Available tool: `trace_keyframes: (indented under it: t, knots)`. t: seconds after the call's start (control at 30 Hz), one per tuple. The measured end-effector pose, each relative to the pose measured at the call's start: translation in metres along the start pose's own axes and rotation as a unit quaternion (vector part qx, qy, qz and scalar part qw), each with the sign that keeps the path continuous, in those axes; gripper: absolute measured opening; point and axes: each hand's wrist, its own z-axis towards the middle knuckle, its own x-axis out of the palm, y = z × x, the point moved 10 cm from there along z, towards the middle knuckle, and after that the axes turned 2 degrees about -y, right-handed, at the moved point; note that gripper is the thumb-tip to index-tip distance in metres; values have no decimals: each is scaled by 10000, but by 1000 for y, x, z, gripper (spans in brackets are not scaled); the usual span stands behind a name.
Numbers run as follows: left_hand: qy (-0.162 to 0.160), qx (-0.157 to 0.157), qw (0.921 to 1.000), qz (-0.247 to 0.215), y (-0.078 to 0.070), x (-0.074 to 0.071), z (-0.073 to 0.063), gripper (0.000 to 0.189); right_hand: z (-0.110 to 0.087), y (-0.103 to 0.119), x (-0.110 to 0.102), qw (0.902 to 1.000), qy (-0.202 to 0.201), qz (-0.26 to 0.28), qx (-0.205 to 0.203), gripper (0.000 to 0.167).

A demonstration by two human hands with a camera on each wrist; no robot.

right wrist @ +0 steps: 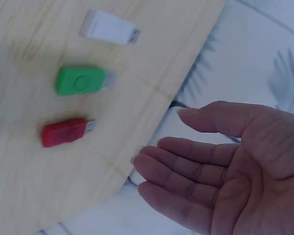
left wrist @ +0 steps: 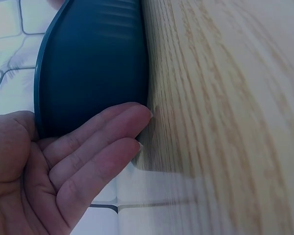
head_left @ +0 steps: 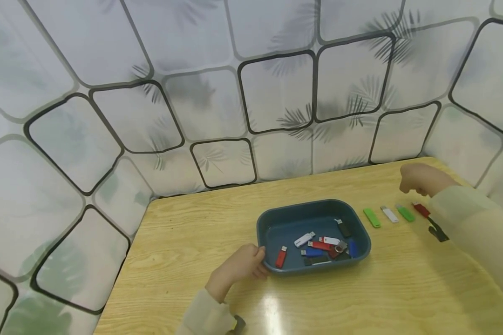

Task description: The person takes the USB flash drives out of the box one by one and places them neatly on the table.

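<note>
My left hand (head_left: 243,263) grips the near left corner of a dark blue tray (head_left: 303,211), thumb at the rim. In the left wrist view its fingers (left wrist: 98,142) lie along the tray's outer wall. Several USB sticks lie loose in the tray, among them a red USB stick (head_left: 281,257) apart at the left and a white one (head_left: 304,239). My right hand (head_left: 423,179) hovers, holding nothing, beyond a row on the table: a green USB stick (head_left: 372,217), a white one (head_left: 389,214), another green one (head_left: 405,213) and a red one (head_left: 421,209). Its fingers (right wrist: 186,171) are loosely bent.
The wooden table (head_left: 184,242) runs back to a patterned curtain (head_left: 209,107) that also hangs at both sides. A dark piece (head_left: 438,231) shows below the right sleeve, near the red stick.
</note>
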Motion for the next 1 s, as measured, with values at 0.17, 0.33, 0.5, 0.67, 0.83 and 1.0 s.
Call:
trace_keyframes:
  t: [0.17, 0.33, 0.5, 0.67, 0.83, 1.0]
  knots:
    - [40, 24, 10000, -43, -1, 0, -1, 44, -7, 27, 16, 9976, 656, 204, 17, 30]
    - [102, 63, 9999, -64, -2, 1, -1, 45, -9, 54, 22, 9963, 802, -286, -73, 40]
    - [69, 1, 10000, -27, -2, 0, -1, 46, -15, 96, 24, 9945, 614, -784, -310, 36]
    - [63, -45, 10000, 11, -1, -2, -3, 45, -19, 144, 32, 9903, 570, -1165, -499, 22]
    - [51, -67, 10000, -8, -1, -1, -3, 44, -17, 180, 45, 9823, 507, -1600, -825, 19]
    - [73, -37, 10000, -38, -3, 0, -1, 45, -13, 207, 62, 9613, 397, -2413, -1270, 15]
